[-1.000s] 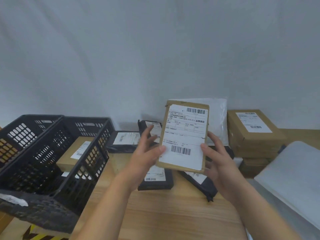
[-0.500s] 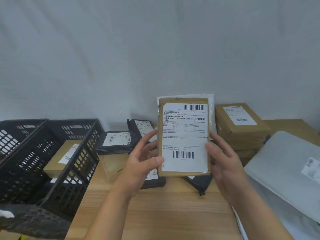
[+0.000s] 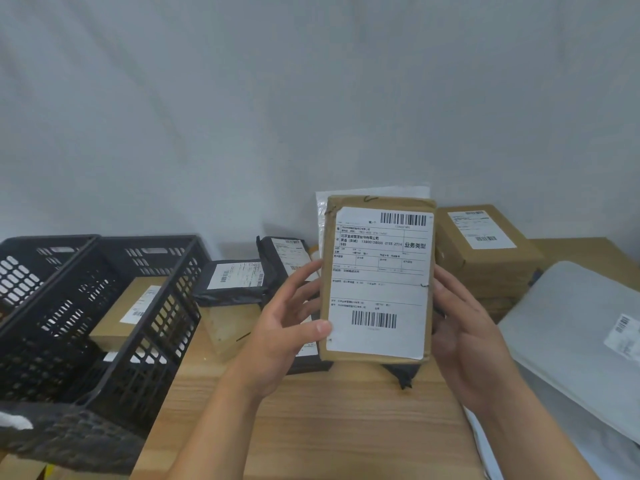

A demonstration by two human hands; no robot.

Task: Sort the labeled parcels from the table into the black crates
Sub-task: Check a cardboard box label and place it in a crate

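— Where did we hold the brown parcel (image 3: 377, 282)?
— Right of centre, upright above the table (image 3: 346, 427); our left hand (image 3: 284, 337) and right hand (image 3: 464, 341) gripped its side edges, and the black crates (image 3: 152, 341) stood lower left.

Bare forearms (image 3: 214, 427), left grip (image 3: 287, 329), right grip (image 3: 465, 336)

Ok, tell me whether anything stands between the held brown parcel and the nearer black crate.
Nothing visible does. The left hand and right hand hold the brown parcel up off the table; the black crate stands open-topped to its left. The black mailer between them lies low on the table.
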